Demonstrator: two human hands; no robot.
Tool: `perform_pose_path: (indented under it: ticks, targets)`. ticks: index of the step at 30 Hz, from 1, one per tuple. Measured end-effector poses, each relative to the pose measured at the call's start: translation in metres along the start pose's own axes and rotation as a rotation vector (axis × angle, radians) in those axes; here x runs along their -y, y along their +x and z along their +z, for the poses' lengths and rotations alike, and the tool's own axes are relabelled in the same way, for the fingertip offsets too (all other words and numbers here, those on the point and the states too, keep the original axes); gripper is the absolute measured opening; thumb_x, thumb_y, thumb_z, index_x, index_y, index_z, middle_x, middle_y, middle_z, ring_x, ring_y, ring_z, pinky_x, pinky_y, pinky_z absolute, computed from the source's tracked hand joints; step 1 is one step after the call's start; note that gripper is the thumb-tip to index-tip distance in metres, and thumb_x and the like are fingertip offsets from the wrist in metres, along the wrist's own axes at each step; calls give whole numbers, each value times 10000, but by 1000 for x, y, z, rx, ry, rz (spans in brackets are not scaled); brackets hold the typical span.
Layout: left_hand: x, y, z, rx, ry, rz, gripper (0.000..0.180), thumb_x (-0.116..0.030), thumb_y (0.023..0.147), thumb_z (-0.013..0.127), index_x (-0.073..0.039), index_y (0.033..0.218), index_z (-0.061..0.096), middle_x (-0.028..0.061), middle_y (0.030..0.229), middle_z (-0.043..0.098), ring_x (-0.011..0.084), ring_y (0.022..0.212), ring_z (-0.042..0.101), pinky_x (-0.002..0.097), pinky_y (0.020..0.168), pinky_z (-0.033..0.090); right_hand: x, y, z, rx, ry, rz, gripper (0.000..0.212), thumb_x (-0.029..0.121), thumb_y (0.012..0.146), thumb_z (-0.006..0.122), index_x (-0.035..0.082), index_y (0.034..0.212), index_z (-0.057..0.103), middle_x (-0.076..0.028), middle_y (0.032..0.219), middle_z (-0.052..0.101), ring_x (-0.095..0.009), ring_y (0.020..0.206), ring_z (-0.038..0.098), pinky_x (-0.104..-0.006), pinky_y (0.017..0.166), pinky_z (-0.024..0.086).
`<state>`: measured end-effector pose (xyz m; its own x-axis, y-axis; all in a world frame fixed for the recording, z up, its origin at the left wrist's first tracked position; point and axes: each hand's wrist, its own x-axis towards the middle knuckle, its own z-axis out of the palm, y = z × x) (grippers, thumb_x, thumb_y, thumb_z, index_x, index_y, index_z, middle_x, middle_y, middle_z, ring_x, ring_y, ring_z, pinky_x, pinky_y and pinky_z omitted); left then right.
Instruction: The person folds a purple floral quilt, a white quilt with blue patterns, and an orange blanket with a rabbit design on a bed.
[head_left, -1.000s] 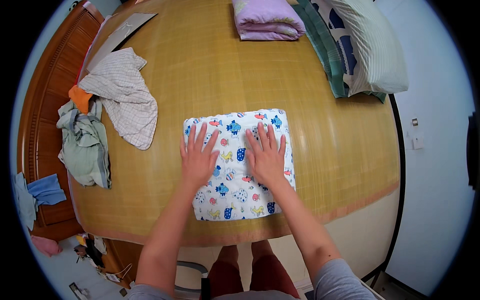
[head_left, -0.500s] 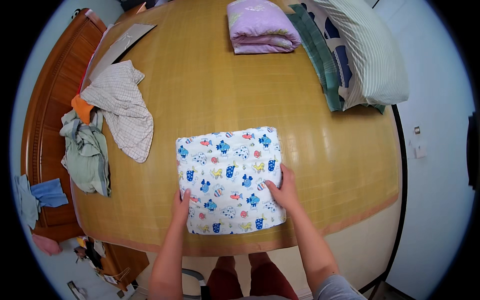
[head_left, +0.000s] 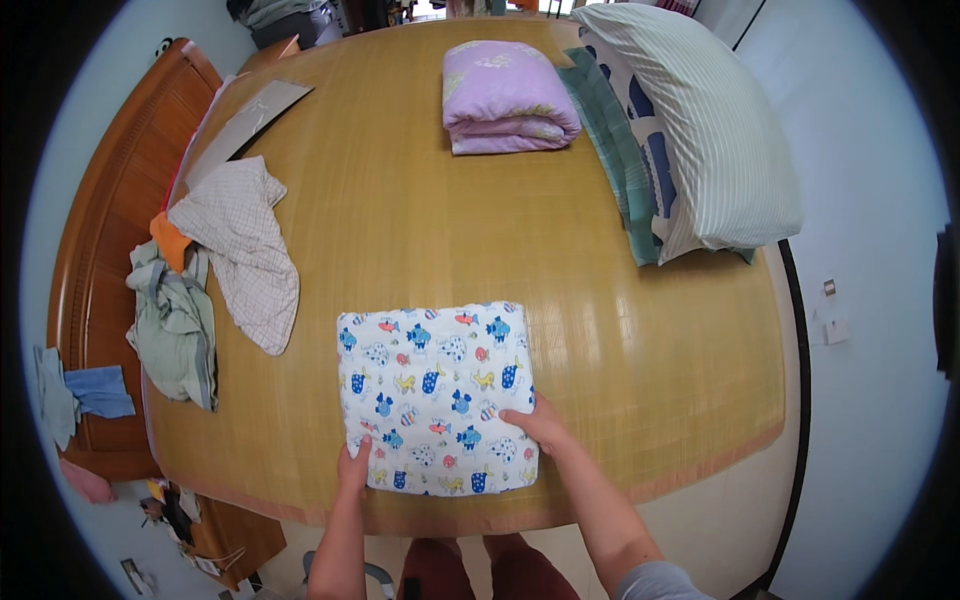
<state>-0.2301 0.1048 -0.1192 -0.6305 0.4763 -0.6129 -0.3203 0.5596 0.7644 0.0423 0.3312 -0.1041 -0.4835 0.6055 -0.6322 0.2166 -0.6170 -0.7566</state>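
Note:
A square, folded white blanket [head_left: 430,380] printed with blue, red and yellow sea animals lies near the close edge of the bed. At its lower left side, my left hand [head_left: 354,466] grips it, thumb on top and fingers out of sight beneath. My right hand [head_left: 535,422] holds the opposite side a bit higher up, its thumb pressed on the printed cloth and its other fingers mostly hidden at the edge.
On the mat-covered bed [head_left: 400,240], a folded purple quilt [head_left: 505,95] lies far off, beside striped pillows [head_left: 735,150] at the right. Checked cloth [head_left: 245,250], green clothing [head_left: 175,320] and a flat grey board [head_left: 250,120] lie along the wooden headboard [head_left: 110,220].
The view has tilted up, so the bed and everything on it sit lower in the picture. Both hands keep hold of the folded blanket, which appears slightly farther left.

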Motion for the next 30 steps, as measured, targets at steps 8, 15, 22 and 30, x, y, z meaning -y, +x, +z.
perform_pose_path:
  ticks: [8, 15, 22, 30]
  targets:
    - [-78, 65, 57, 15, -64, 34, 436, -188, 776, 719, 41, 1097, 535, 156, 1020, 611, 178, 856, 602, 290, 711, 500, -44, -26, 2, -395, 439, -148, 481, 55, 791, 653, -11, 1209, 425, -141, 1098, 583, -216, 977, 583, -338, 795, 499]
    - [-170, 98, 161, 276, -189, 468, 819, -227, 710, 767, -49, 1368, 314, 208, 1349, 365, 258, 1217, 395, 353, 964, 386, -46, 3, 25, -718, 828, -288, 524, -3, 865, 551, 45, 1316, 289, -127, 1292, 445, -243, 1134, 476, -370, 942, 424]
    - [-145, 97, 119, 123, 1256, 334, 1130, -337, 542, 854, -185, 1437, 182, 227, 1480, 25, 372, 1374, 36, 506, 1078, 181, 22, 78, 43, -866, 927, -392, 558, 16, 886, 526, 72, 1354, 229, -135, 1317, 420, -240, 1130, 479, -375, 939, 434]
    - [-142, 118, 113, 193, 1306, 361, 1046, -330, 583, 831, -201, 1427, 226, 243, 1477, 14, 346, 1379, 77, 491, 1063, 238, 83, 153, 59, -994, 1061, -445, 495, 38, 918, 455, 74, 1338, 195, -136, 1325, 397, -241, 1141, 470, -364, 944, 436]
